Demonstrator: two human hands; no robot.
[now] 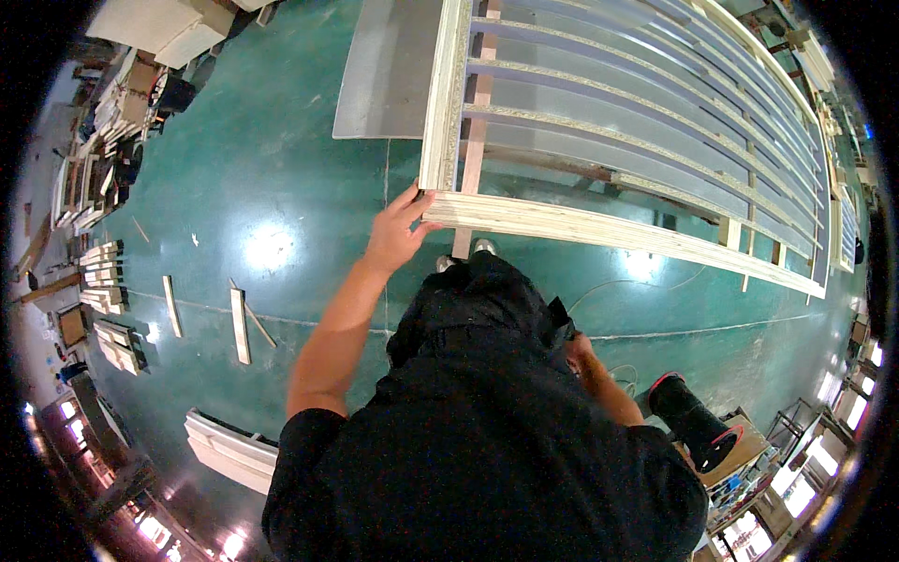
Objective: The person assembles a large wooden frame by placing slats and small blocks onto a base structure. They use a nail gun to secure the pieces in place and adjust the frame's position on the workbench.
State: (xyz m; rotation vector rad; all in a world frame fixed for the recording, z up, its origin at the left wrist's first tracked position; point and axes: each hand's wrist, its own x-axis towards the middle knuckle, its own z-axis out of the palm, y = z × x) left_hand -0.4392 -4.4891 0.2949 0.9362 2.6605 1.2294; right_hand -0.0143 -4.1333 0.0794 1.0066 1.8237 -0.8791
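My left hand grips the near left corner of a large slatted wooden frame. Its thumb and fingers close round the end of the near laminated beam, where this meets the left side beam. My right hand is low beside my right hip, its fingers curled and partly hidden. A dark object shows just above that hand; its kind I cannot make out. Long slats run across the frame, and a reddish wooden bar lies crosswise beneath them.
A grey sheet lies left of the frame. Loose wood strips and stacked blocks lie on the green floor at left. Pale boards are behind me. A thin hose curves across the floor; a black cylinder stands at right.
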